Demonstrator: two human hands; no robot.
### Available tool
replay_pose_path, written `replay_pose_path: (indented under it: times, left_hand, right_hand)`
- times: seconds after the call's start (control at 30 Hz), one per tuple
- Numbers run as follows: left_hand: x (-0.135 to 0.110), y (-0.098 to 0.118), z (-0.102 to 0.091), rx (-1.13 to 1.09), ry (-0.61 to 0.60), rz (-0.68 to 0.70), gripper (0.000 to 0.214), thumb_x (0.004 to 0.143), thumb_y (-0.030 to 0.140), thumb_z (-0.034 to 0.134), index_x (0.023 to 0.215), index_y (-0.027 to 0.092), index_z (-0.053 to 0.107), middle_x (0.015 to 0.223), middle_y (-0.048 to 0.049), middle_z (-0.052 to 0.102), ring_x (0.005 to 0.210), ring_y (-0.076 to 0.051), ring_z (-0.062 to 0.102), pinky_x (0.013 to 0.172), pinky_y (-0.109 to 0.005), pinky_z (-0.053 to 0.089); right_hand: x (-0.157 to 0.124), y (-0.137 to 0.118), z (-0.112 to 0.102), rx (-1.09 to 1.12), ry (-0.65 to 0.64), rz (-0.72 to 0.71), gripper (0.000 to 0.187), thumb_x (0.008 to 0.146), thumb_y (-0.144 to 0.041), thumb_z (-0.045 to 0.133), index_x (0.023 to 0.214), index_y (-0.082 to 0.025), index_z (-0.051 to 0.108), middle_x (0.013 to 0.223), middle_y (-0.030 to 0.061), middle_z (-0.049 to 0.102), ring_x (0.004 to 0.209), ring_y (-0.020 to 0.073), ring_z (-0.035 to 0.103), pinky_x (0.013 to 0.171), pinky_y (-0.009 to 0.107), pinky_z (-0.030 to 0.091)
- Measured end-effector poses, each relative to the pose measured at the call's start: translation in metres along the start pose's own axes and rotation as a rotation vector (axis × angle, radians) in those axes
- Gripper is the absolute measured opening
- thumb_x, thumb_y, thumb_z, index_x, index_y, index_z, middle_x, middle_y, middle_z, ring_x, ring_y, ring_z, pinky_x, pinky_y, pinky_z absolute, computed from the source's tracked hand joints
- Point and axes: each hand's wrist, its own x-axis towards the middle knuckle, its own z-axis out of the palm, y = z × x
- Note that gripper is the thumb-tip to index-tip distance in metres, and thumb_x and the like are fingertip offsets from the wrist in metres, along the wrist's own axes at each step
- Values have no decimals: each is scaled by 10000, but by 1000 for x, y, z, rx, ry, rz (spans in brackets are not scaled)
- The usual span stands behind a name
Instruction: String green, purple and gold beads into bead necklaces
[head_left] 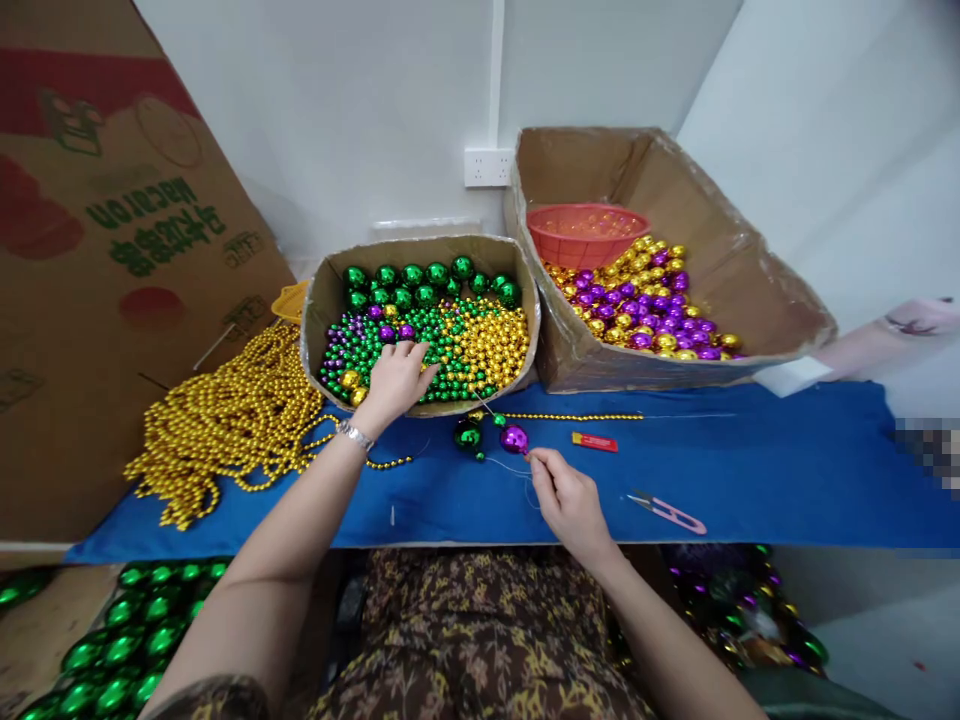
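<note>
We saw the right hand (568,500) pinch thumb and forefinger together at the near end of a purple bead (514,438) over the blue cloth (465,515), presumably to steady it. The left hand (400,378) dipped into the smaller carton (375,253), thumb apart from the fingers, and we could not tell whether the hidden tips held anything. We judged that the walls kept small beads (491,345) from rolling, while the snips (666,511) lay handy.
</note>
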Motion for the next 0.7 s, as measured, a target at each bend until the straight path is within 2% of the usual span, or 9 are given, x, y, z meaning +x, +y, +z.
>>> replay_pose_path:
  times: [0.1,0.17,0.2,0.27,0.37,0.43,0.53,0.7]
  left_hand:
    - [16,-17,5,170,-177,-48,260,827,298,643,1028,137,683,1012,-180,662,1111,-388,532,902,-485,427]
    - [17,-19,7,42,-179,-70,250,795,275,673,1009,146,690,990,-158,674,1089,-367,558,912,-471,435]
    - [15,-18,7,-111,-154,-88,279,793,278,673,1040,149,682,1011,-147,675,1064,-342,578,911,-456,445]
    - [6,-12,6,-574,-134,-152,354,809,313,656,1124,151,653,1048,-126,672,981,-277,622,883,-421,481]
    - [-13,1,2,-1324,-212,-290,385,819,333,650,1159,152,639,1003,-95,677,856,-194,662,810,-349,532]
    - [-25,11,0,-1613,-259,-367,370,806,307,666,1135,140,655,919,-78,679,798,-171,672,743,-295,546]
    - [-37,21,-2,-1782,-281,-435,330,795,284,667,1090,138,667,885,-73,686,737,-157,670,633,-240,537]
    - [-42,27,-2,-1823,-304,-427,222,783,285,671,967,162,664,978,-94,703,689,-138,649,546,-208,490]
  right_hand:
    - [-1,-1,2,-10,-4,-7,204,989,-248,401,961,-183,593,700,17,672,594,138,637,607,224,449]
    - [-1,-1,3,-10,3,-11,207,990,-245,397,958,-183,592,694,16,668,599,138,638,593,223,441]
    - [-1,-2,3,-7,6,-13,209,991,-245,395,959,-183,592,694,17,667,601,138,639,590,223,440]
    - [-1,-2,3,0,5,-15,210,991,-249,395,965,-184,594,708,20,672,611,138,642,597,225,447]
    - [0,-3,2,11,5,-16,205,989,-252,402,978,-184,596,742,28,683,633,140,648,633,228,469]
    - [1,-4,2,16,6,-21,198,987,-245,407,982,-184,595,757,31,687,644,140,651,650,230,476]
    - [0,-4,2,11,-3,-36,189,986,-238,414,991,-181,595,780,36,694,657,141,654,660,232,480]
    - [-1,-5,1,4,8,-42,192,984,-234,420,995,-178,602,775,35,695,662,143,662,646,231,480]
